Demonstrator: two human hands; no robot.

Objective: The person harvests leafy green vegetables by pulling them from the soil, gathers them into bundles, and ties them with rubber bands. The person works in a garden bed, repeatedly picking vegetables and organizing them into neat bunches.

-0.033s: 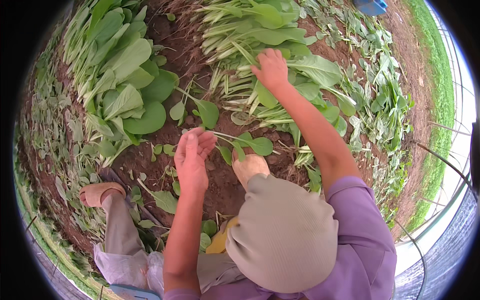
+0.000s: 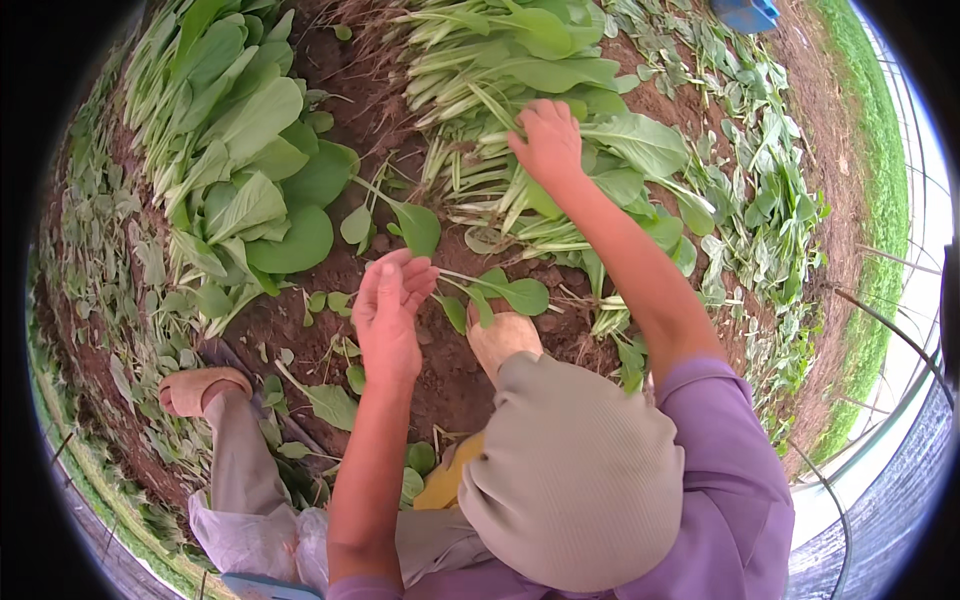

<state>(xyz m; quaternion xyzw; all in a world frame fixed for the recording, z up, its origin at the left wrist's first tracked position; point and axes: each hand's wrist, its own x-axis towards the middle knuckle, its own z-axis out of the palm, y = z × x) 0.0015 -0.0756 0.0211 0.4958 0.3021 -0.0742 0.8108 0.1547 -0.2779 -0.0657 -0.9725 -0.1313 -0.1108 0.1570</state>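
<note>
My right hand (image 2: 550, 140) reaches into a pile of leafy greens (image 2: 540, 70) with pale stems and broad leaves. Its fingers curl down around a plant there, and the leaves partly hide the fingertips. Nearer and to the left, my left hand (image 2: 392, 315) hovers over the soil with its palm turned up. Its fingers are loosely bent, the thumb stands apart, and nothing shows in the palm. Just right of its fingertips lies a small loose leafy sprig (image 2: 520, 294). Behind these fingertips is another loose leaf (image 2: 417, 228).
A second large pile of greens (image 2: 250, 130) lies at the left. Wilted, trimmed leaves (image 2: 765, 200) cover the ground at the right, with a grass strip (image 2: 880, 200) beyond. A blue container (image 2: 745, 14) stands at the far right. Reddish-brown soil (image 2: 450, 370) shows between the piles.
My left hand has shifted slightly right and away from me, closer to the loose sprig. My right hand stays on the pile, almost unmoved.
</note>
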